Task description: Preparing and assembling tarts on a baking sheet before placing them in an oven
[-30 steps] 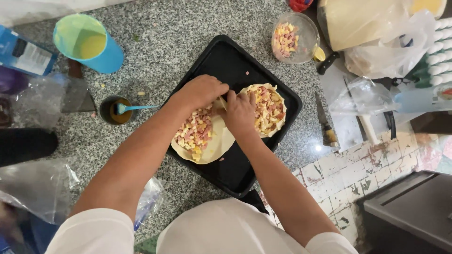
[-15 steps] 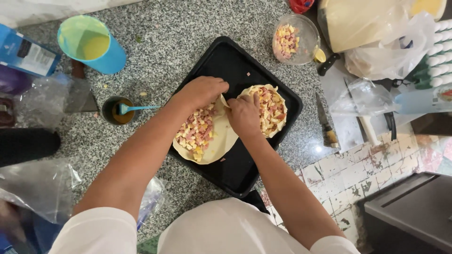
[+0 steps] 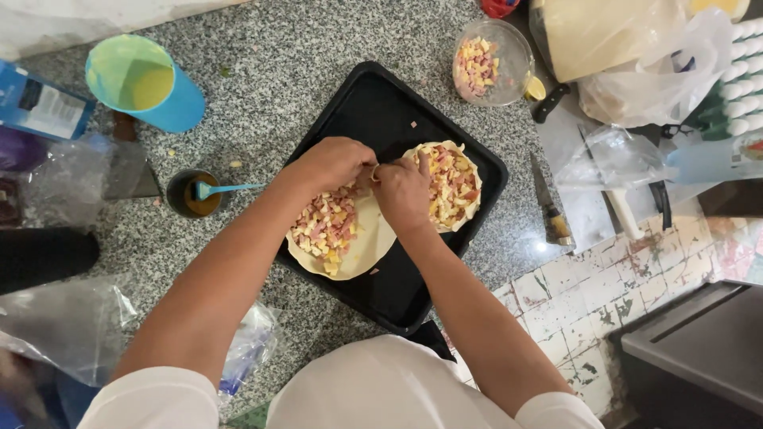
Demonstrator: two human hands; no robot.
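Head view: both hands meet over the black baking tray [image 3: 373, 103] on the granite worktop [image 3: 262, 87]. The left hand [image 3: 332, 163] and right hand [image 3: 403, 193] pinch the top edge of the open dough round [image 3: 362, 246] (diced ham-and-cheese filling on it), just beside a finished filled pastry [image 3: 455, 184].

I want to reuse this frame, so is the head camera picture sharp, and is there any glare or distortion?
Head view: evenly lit, hands and dough round sharp; small glare spot on the granite counter; wide-lens bending at edges; plastic bags lower left slightly soft.
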